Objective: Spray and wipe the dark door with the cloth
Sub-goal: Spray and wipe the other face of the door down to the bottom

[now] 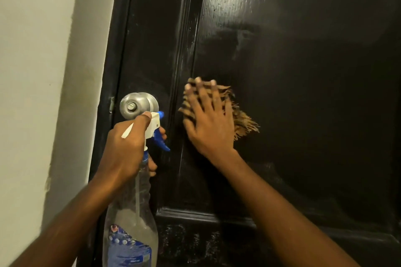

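Observation:
The dark glossy door (303, 71) fills the middle and right of the view, with wet streaks on its panel. My right hand (208, 121) lies flat with fingers spread, pressing a tan striped cloth with frayed edges (243, 119) against the door panel. My left hand (128, 147) grips the neck of a clear spray bottle (132, 219) with a white head and blue trigger, nozzle pointing at the door just below the knob.
A round silver door knob (135, 105) sticks out at the door's left edge, just above the spray head. A pale wall (32, 71) borders the door frame on the left. A raised moulding (195, 215) runs across the door low down.

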